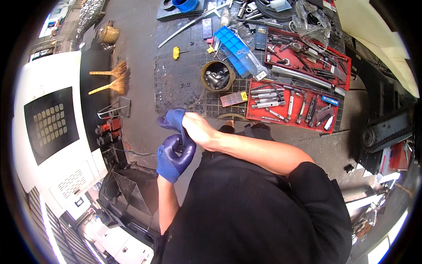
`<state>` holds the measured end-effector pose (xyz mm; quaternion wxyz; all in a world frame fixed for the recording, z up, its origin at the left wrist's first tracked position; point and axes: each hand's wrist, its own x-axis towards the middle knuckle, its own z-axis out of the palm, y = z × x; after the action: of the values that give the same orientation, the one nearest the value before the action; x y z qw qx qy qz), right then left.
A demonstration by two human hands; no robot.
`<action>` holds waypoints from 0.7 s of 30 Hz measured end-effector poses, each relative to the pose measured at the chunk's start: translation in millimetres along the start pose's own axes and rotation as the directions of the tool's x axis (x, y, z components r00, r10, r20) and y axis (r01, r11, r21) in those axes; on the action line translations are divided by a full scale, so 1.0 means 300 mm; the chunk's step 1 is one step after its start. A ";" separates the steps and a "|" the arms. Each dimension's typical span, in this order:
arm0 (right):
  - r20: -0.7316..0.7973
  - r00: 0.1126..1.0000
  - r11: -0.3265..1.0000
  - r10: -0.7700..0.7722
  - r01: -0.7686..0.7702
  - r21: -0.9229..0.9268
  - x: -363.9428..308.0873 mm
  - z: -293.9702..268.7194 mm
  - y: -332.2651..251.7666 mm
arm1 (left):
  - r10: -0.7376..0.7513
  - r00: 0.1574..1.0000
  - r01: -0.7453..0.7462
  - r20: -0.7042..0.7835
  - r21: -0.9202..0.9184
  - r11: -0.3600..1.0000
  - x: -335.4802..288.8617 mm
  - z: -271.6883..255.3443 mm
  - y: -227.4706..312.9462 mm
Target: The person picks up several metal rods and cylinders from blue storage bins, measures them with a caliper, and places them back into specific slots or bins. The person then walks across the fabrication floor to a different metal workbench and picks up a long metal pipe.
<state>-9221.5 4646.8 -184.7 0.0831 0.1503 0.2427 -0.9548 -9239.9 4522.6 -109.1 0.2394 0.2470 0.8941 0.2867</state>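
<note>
My left hand (174,159) wears a blue knit work glove with a darker coated palm. Its thumb and fingers are closed on the loose edge of a second blue glove (176,118). That glove covers the fingers of my right hand (193,126), while the back of the hand and the wrist are bare. The right fingers point left inside the fabric and look stretched out, though their tips are hard to make out. Both hands are held together in front of my body, just off the near left corner of the dark workbench (169,99).
On the bench stand a round tin (205,75) of metal parts, two red trays (295,121) of tools, a blue compartment box (229,40) and a yellow-handled key (176,53). Left are straw brooms (115,84) and a white machine (52,127). A dark metal bin (132,189) stands lower left.
</note>
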 end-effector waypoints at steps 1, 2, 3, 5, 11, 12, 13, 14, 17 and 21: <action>0.049 0.998 0.999 -0.026 0.027 -0.021 0.008 -0.014 0.008 | -0.029 0.999 0.029 -0.013 -0.004 1.000 -0.009 0.002 -0.016; 0.045 0.997 0.983 -0.058 0.065 -0.172 0.006 -0.028 -0.006 | -0.010 1.000 0.010 -0.027 -0.003 1.000 -0.012 0.000 -0.018; 0.047 0.995 0.942 -0.092 0.102 -0.318 -0.004 -0.046 -0.028 | 0.008 0.999 -0.008 -0.041 -0.001 1.000 -0.018 -0.001 -0.019; -0.032 0.976 0.884 -0.214 0.179 -0.431 -0.039 -0.024 -0.074 | 0.100 0.992 -0.100 -0.075 0.012 0.995 -0.026 -0.010 0.010; -0.049 0.922 0.805 -0.383 0.308 -0.507 -0.053 -0.004 -0.064 | 0.170 0.978 -0.174 -0.120 -0.030 0.984 -0.040 0.000 0.064; -0.019 0.918 0.785 -0.395 0.327 -0.527 -0.040 -0.010 -0.046 | 0.150 0.978 -0.155 -0.146 -0.021 0.988 -0.036 0.008 0.067; 0.032 0.934 0.805 -0.355 0.323 -0.498 -0.034 -0.005 -0.051 | 0.174 0.968 -0.179 -0.178 -0.008 0.984 -0.024 0.012 0.056; 0.083 0.945 0.825 -0.316 0.316 -0.469 -0.029 0.001 -0.055 | 0.130 0.972 -0.135 -0.195 -0.014 0.991 -0.018 0.017 0.032; 0.344 0.936 0.842 -0.073 0.243 -0.482 -0.066 0.021 -0.166 | 0.015 0.984 -0.032 -0.175 -0.092 0.995 -0.010 0.020 0.004; 0.136 0.948 0.871 -0.287 0.318 -0.374 0.066 0.019 -0.031 | -0.105 0.988 0.074 -0.116 -0.238 0.968 -0.005 0.053 0.015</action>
<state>-9243.6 4650.3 -182.2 -0.0300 0.0545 0.4455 -0.8931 -9228.1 4531.2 -117.4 0.2216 0.1576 0.8780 0.3938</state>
